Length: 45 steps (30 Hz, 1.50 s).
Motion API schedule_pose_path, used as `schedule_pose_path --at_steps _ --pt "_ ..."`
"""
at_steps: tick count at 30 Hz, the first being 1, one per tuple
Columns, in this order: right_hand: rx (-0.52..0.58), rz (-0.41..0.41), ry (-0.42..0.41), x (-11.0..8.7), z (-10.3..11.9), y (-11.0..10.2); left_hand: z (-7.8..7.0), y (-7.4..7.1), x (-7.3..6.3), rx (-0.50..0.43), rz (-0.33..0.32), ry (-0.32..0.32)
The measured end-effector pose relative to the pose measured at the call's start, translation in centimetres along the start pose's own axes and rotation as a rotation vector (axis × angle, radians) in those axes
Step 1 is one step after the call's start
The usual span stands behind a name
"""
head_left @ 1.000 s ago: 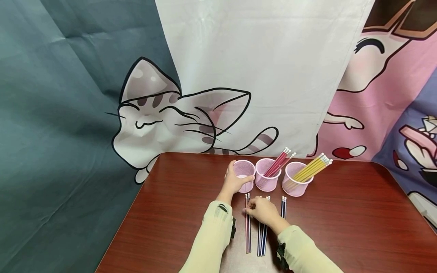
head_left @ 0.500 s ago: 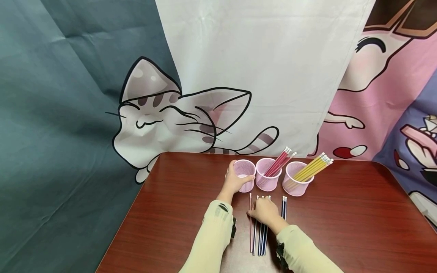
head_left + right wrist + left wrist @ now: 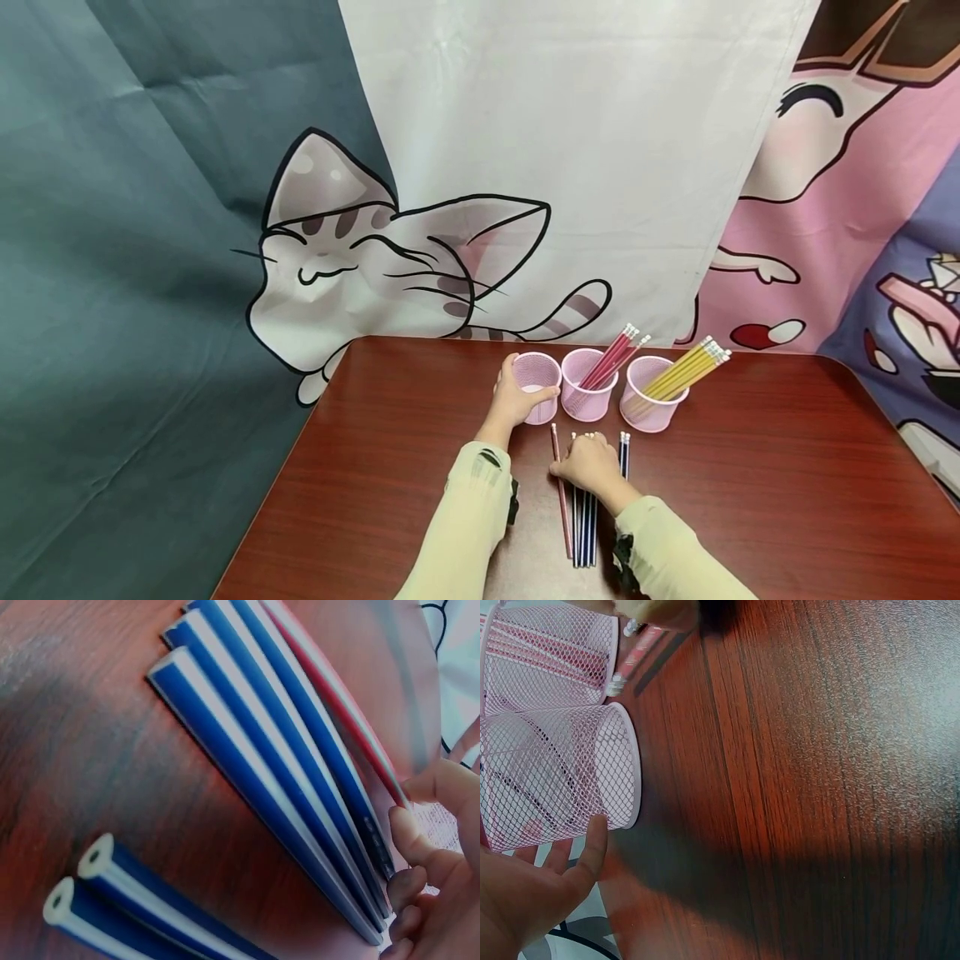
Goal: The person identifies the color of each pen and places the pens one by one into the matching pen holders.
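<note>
My left hand (image 3: 519, 398) grips a pink mesh pencil cup (image 3: 538, 362), thumb at its near side and fingers round its left. In the left wrist view, no pencils show inside that cup, and my left fingers (image 3: 592, 851) lie along its mesh. My right hand (image 3: 592, 463) is low over the table, pinching a red striped pencil (image 3: 566, 525) between thumb and index finger. Several blue-and-white striped pencils (image 3: 585, 533) lie side by side under this hand, their upper parts partly hidden. The right wrist view shows the red pencil (image 3: 337, 694) beside the blue pencils (image 3: 255, 765).
A second pink mesh cup (image 3: 585, 407) holds red pencils (image 3: 607, 362). To its right, a third cup (image 3: 652, 417) holds yellow pencils (image 3: 678, 375). Two more blue pencils (image 3: 625, 450) lie right of my right hand. A printed cloth (image 3: 585, 167) hangs behind the wooden table (image 3: 390, 467).
The red pencil and a blue one beside it have shifted right; the blue one now lies against the other blue pencils, the red one slants. My right hand moved slightly right; the left stayed put.
</note>
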State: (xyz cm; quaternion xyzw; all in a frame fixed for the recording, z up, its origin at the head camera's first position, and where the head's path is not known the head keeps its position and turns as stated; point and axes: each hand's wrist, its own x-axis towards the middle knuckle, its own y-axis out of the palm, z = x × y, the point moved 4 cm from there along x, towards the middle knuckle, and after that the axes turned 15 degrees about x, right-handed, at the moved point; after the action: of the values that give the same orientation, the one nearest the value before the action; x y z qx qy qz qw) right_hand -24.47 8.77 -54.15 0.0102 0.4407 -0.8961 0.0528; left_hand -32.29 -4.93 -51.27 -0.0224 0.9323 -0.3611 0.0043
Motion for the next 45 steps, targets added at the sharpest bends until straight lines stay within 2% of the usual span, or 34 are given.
schedule_pose_path --at_steps 7,13,20,24,35,41,45 --pt "0.175 -0.041 -0.007 -0.2 -0.1 -1.6 -0.1 0.0 0.0 -0.005 -0.017 0.017" --pt "0.312 -0.052 -0.016 -0.5 -0.6 -3.5 -0.3 -0.1 -0.1 -0.007 -0.007 0.014" --pt "0.437 -0.081 -0.021 -0.5 -0.7 -6.9 -0.4 -0.3 -0.1 -0.027 -0.02 0.024" --pt "0.458 -0.096 -0.045 -0.1 -0.4 -8.9 -0.2 -0.3 -0.2 -0.034 -0.026 0.021" --pt "0.39 -0.179 -0.11 1.2 0.6 -13.1 -0.2 -0.2 -0.2 -0.053 -0.027 0.021" --pt "0.429 -0.232 -0.109 1.9 1.1 -14.7 -0.2 -0.2 0.0 -0.046 -0.024 0.02" --pt "0.47 -0.303 -0.097 2.3 1.4 -15.8 -0.2 -0.2 0.0 -0.047 -0.023 0.016"
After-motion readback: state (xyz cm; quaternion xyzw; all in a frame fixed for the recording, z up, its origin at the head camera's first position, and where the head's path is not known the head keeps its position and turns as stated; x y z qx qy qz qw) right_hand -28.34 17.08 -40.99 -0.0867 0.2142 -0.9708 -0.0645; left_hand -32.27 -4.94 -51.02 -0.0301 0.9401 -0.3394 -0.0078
